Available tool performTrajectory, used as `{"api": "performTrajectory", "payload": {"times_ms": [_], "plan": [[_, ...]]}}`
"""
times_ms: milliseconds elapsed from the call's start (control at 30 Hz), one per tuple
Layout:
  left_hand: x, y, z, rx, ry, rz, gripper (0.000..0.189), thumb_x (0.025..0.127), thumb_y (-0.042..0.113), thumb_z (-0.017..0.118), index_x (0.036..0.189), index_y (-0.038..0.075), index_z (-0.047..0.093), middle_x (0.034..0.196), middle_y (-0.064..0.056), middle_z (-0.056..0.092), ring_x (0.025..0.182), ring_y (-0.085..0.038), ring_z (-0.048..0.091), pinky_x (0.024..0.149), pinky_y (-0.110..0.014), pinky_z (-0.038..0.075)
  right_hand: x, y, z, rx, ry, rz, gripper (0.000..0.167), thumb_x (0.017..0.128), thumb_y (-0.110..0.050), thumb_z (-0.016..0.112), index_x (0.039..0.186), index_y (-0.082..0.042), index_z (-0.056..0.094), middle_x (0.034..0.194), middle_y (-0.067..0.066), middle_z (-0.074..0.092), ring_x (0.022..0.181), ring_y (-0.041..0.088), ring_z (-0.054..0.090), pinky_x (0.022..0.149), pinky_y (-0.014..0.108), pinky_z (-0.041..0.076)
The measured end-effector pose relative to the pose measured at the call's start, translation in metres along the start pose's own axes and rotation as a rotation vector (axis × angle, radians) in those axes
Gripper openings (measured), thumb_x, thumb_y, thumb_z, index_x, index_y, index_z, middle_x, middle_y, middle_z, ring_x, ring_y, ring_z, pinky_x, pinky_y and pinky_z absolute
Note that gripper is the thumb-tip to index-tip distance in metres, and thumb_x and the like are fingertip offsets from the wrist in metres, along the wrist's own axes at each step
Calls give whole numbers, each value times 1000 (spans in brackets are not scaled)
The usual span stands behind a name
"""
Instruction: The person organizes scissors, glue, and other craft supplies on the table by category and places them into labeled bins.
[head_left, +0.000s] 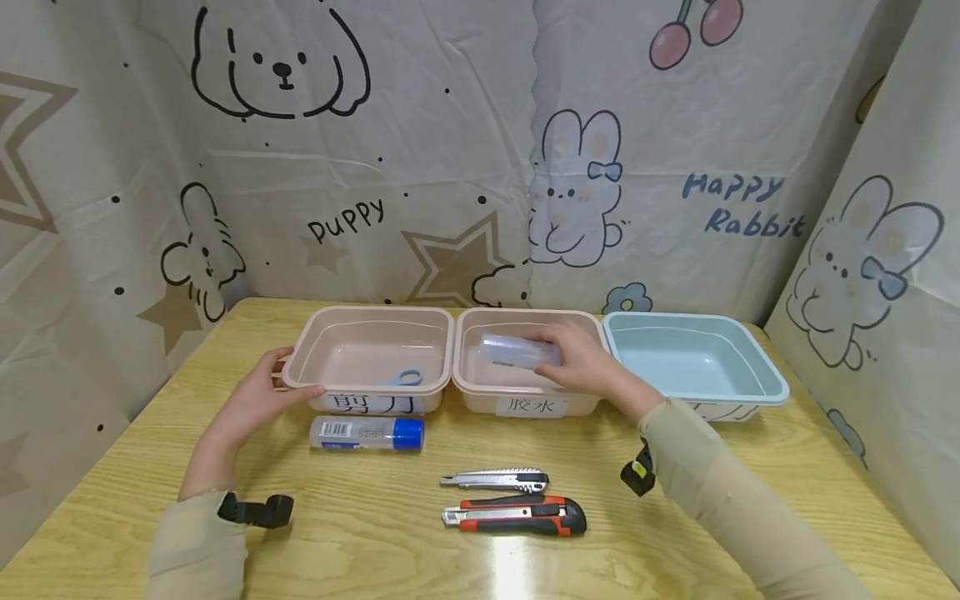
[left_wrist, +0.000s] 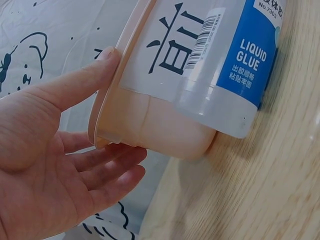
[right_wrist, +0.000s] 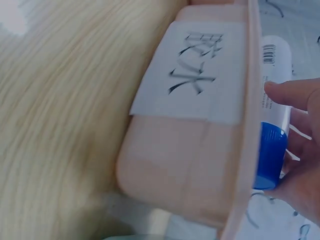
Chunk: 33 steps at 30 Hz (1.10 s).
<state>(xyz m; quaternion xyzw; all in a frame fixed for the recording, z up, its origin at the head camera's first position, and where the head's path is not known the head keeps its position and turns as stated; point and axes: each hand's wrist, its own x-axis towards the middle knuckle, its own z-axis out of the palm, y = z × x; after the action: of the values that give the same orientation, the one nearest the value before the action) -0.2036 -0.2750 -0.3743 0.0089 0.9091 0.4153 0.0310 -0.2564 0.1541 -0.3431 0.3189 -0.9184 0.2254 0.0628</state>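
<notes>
1. We see a printed cloth (head_left: 450, 125) rise behind the middle bin (head_left: 480, 403) and hang at both sides.
2. One table (head_left: 345, 542) carries everything: its back edge runs just behind the middle bin, and its side edges lie well apart from it. Wide strips of wood in front of that bin leave our hands room.
3. We count three bins in a row. The left bin (head_left: 375, 311) meets the middle bin rim to rim; the blue bin (head_left: 690, 317) stands just right of it, and we cannot tell whether those rims touch.
4. Our left hand (head_left: 258, 392) holds the left bin's corner farthest from the middle bin, thumb on the rim, fingers loosely curved below it.
5. Our right hand (head_left: 581, 360) reaches into the middle bin, fingers and thumb a bottle's width apart, gripping the held bottle (head_left: 513, 351) near its blue cap (right_wrist: 270, 152).
6. We count two bottles: that one, sideways within the middle bin, and the loose bottle (head_left: 366, 432), lying front-left of it.
7. Two knives lie in front of the middle bin: the red knife (head_left: 517, 515), then the silver knife (head_left: 495, 479), closer to it.
8. One pair of scissors (head_left: 407, 378) sits left of the middle bin, inside the left bin.
</notes>
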Motion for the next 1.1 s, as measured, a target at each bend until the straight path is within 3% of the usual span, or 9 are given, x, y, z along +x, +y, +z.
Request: {"api": "performTrajectory", "payload": {"times_ms": [333, 600, 967, 1100], "plan": [[0, -3, 1, -14, 4, -8, 97, 79, 45, 67, 144, 2, 10, 136, -27, 31, 115, -40, 39, 90, -54, 38, 1, 19, 15, 66, -127, 143, 39, 80, -16, 69, 116, -5, 59, 110, 10, 63, 96, 21, 59, 87, 39, 47], [0, -3, 1, -15, 5, -7, 96, 79, 44, 67, 144, 2, 10, 136, -27, 31, 115, -39, 39, 89, -53, 39, 4, 26, 20, 60, -180, 167, 39, 81, -17, 68, 117, -5, 60, 110, 10, 64, 95, 20, 59, 88, 39, 46], [-1, -1, 1, -27, 8, -12, 97, 79, 44, 67, 144, 1, 9, 136, -27, 31, 115, -39, 39, 90, -53, 38, 10, 30, 24, 89, -265, 248, 36, 83, -18, 67, 117, -9, 61, 119, 9, 60, 111, 25, 54, 97, 42, 39], [-1, -1, 1, -31, 9, -3, 96, 79, 43, 67, 144, 0, 10, 135, -27, 31, 114, -39, 40, 88, -50, 39, 14, 28, 25, 98, -231, 257, 31, 84, -14, 64, 115, -9, 62, 115, 8, 62, 107, 24, 56, 94, 40, 43]]}}
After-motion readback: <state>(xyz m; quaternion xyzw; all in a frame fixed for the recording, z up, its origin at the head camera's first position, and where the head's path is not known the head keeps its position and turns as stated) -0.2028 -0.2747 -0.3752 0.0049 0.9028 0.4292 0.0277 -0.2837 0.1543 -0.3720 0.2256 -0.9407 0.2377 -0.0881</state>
